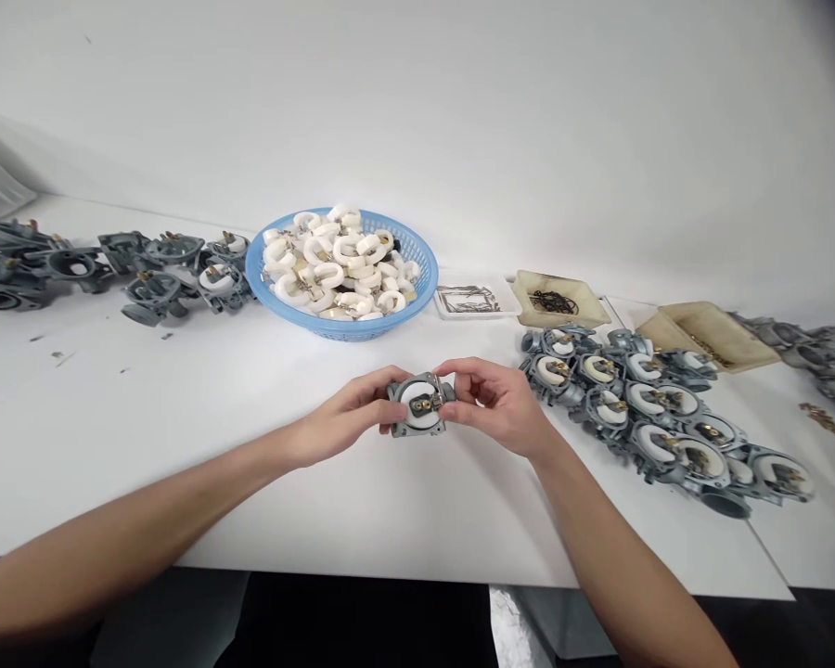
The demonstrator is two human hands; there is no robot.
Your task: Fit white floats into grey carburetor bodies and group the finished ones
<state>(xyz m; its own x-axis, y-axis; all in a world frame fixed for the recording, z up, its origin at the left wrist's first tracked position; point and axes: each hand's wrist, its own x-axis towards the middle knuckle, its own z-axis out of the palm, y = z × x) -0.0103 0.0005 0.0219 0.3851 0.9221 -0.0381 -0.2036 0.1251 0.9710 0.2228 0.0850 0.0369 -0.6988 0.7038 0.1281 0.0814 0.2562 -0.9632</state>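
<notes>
A grey metal carburetor is held just above the white table, its open float side turned up. A white ring-shaped float sits in it around brass jets. My left hand is closed on the carburetor's left side, thumb on the rim and fingers underneath. My right hand is at the opposite edge, thumb and index finger touching the body on either side of the float hinge. A thin metal piece shows by the right fingertips; whether they pinch it is too small to tell.
A blue basket heaped with white floats stands behind. Several carburetors with floats crowd the right; others lie left. Behind are a white tray of thin pins, a bin of black rings and a bin of small brass parts.
</notes>
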